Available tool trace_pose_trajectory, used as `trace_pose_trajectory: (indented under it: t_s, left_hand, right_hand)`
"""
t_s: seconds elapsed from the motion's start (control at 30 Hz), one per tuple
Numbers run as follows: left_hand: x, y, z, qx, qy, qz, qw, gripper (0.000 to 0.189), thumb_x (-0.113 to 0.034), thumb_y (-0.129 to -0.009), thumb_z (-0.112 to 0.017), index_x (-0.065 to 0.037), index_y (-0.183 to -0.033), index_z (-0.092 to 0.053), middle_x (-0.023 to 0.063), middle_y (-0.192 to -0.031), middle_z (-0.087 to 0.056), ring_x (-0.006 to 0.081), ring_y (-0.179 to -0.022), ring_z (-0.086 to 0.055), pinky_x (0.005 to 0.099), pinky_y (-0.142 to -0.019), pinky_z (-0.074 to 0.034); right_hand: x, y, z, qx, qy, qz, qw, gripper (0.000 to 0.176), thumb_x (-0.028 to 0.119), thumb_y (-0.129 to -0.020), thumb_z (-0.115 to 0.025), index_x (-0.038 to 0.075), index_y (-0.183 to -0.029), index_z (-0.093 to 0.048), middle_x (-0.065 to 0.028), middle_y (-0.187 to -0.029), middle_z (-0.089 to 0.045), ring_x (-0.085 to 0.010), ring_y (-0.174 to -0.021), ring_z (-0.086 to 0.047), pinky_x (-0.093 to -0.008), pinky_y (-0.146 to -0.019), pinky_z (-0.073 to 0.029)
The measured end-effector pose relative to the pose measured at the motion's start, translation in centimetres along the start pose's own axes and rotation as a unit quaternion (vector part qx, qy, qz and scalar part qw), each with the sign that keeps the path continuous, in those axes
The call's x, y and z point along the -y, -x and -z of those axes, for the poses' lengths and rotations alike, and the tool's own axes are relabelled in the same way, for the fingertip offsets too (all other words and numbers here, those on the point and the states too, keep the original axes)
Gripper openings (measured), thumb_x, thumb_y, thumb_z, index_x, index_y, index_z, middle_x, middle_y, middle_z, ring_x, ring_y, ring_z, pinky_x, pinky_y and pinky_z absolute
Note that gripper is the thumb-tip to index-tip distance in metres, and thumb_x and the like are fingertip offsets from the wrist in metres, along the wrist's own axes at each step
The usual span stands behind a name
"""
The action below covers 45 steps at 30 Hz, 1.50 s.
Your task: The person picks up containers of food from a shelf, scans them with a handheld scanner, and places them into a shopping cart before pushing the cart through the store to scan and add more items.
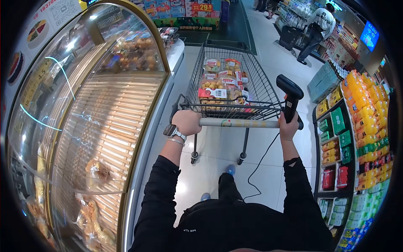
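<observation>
My left hand [187, 122], with a watch and bracelet at the wrist, is closed around the left end of the handle [247, 123] of a shopping cart [261, 80]. At the handle's right end, my right hand [289, 127] is closed on the grip of a black barcode scanner [290, 91], which stands upright with its head above my fist. My right fingers also lie against the handle. A black cord [261, 161] hangs below that hand. Inside the cart are several clear plastic boxes of food [213, 93], some with red and white labels.
A curved glass bakery case [121, 84] with bagged bread [94, 222] runs close along the left. Shelves of bottled drinks [365, 113] line the right. Farther ahead right, a person [321, 25] stands near a black basket [290, 38]. Stacked packages [180, 8] stand ahead.
</observation>
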<state>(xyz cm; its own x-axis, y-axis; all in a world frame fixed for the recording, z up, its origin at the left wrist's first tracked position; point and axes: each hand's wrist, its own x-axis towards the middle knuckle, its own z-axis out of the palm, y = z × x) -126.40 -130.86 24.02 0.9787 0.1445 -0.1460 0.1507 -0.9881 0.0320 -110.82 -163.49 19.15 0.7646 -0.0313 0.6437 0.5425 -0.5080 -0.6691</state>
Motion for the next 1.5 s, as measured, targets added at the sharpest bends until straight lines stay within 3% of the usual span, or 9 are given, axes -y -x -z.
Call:
trace_pose_trajectory:
  t_s: [0.23, 0.37, 0.47, 0.57, 0.63, 1.07, 1.27, 1.47, 1.5]
  left_hand:
    - [-2.0, -12.7, 0.5, -0.047, -0.008, 0.027, 0.999, 0.018, -0.028, -0.062, -0.061, -0.015, -0.074, -0.066, 0.0079, -0.067, -0.063, 0.0256, -0.066, -0.063, 0.0371, -0.06, -0.05]
    - [-3.1, -20.1, 1.3, -0.068, -0.011, 0.05, 0.996, 0.017, -0.029, -0.063, -0.061, -0.014, -0.071, -0.065, 0.0073, -0.066, -0.062, 0.0254, -0.065, -0.062, 0.0376, -0.059, -0.05]
    - [-4.3, -24.9, 2.5, -0.005, -0.016, 0.082, 0.997, 0.022, -0.027, -0.065, -0.059, -0.018, -0.082, -0.069, 0.0069, -0.071, -0.064, 0.0252, -0.07, -0.063, 0.0369, -0.063, -0.051]
    - [-4.2, -29.7, 3.2, -0.015, -0.013, 0.091, 0.996, 0.022, -0.028, -0.064, -0.059, -0.018, -0.081, -0.069, 0.0077, -0.072, -0.064, 0.0257, -0.07, -0.063, 0.0372, -0.063, -0.051]
    - [-3.1, -32.8, 3.3, -0.041, -0.014, 0.093, 0.995, 0.017, -0.029, -0.063, -0.061, -0.015, -0.072, -0.065, 0.008, -0.067, -0.062, 0.027, -0.067, -0.062, 0.0381, -0.062, -0.051]
    - [0.8, -50.4, 5.0, 0.001, -0.011, 0.144, 0.99, 0.019, -0.028, -0.064, -0.059, -0.017, -0.076, -0.068, 0.0076, -0.07, -0.064, 0.0262, -0.068, -0.063, 0.0371, -0.061, -0.051]
    - [4.5, -59.2, 5.5, -0.02, 0.025, 0.152, 0.988, 0.02, -0.026, -0.063, -0.06, -0.013, -0.076, -0.069, 0.009, -0.07, -0.064, 0.0268, -0.068, -0.063, 0.0371, -0.061, -0.051]
    - [8.1, -68.7, 5.6, -0.021, 0.044, 0.142, 0.989, 0.02, -0.023, -0.064, -0.06, -0.012, -0.077, -0.069, 0.0097, -0.072, -0.065, 0.0262, -0.069, -0.064, 0.0361, -0.062, -0.052]
    - [8.4, -70.4, 5.8, -0.018, 0.044, 0.149, 0.988, 0.019, -0.023, -0.064, -0.06, -0.012, -0.077, -0.069, 0.0097, -0.072, -0.065, 0.0261, -0.069, -0.064, 0.0362, -0.062, -0.052]
  right_hand:
    - [-8.3, -10.4, -6.4, 0.004, -0.057, 0.026, 0.998, 0.025, 0.018, -0.074, -0.068, 0.002, -0.088, -0.053, -0.0077, -0.057, -0.059, -0.0235, -0.049, -0.061, -0.0308, -0.049, -0.046]
    - [-13.8, -16.6, -10.3, 0.011, -0.025, 0.04, 0.999, 0.03, 0.021, -0.069, -0.07, 0.002, -0.087, -0.056, -0.0107, -0.066, -0.059, -0.0283, -0.057, -0.059, -0.0356, -0.053, -0.045]
    - [-16.8, -21.0, -12.6, 0.05, -0.03, 0.031, 0.998, 0.031, 0.021, -0.068, -0.07, 0.002, -0.089, -0.057, -0.0128, -0.068, -0.062, -0.0287, -0.058, -0.061, -0.0349, -0.054, -0.047]
    - [-18.8, -25.2, -15.6, 0.056, -0.039, 0.03, 0.997, 0.032, 0.022, -0.069, -0.071, 0.001, -0.09, -0.057, -0.0136, -0.067, -0.062, -0.029, -0.057, -0.061, -0.035, -0.053, -0.047]
    - [-20.0, -27.5, -18.0, 0.054, -0.046, 0.037, 0.997, 0.033, 0.022, -0.069, -0.071, 0.001, -0.09, -0.057, -0.0132, -0.066, -0.061, -0.029, -0.056, -0.06, -0.0347, -0.052, -0.047]
    - [-27.1, -40.8, -32.8, 0.091, -0.048, 0.028, 0.994, 0.032, 0.024, -0.07, -0.07, 0.003, -0.089, -0.056, -0.0119, -0.067, -0.062, -0.0273, -0.058, -0.062, -0.0337, -0.054, -0.047]
    - [-29.5, -47.5, -41.2, 0.098, -0.077, 0.012, 0.992, 0.033, 0.025, -0.072, -0.07, 0.004, -0.09, -0.054, -0.012, -0.069, -0.062, -0.0294, -0.06, -0.062, -0.0345, -0.056, -0.047]
    - [-32.5, -54.3, -50.0, 0.119, -0.049, -0.019, 0.992, 0.038, 0.029, -0.073, -0.069, 0.004, -0.096, -0.053, -0.0138, -0.072, -0.062, -0.0319, -0.064, -0.061, -0.037, -0.059, -0.047]
    - [-32.9, -55.6, -51.3, 0.157, -0.062, -0.091, 0.981, 0.04, 0.031, -0.073, -0.068, 0.004, -0.099, -0.053, -0.0157, -0.073, -0.062, -0.0322, -0.067, -0.061, -0.0391, -0.062, -0.047]
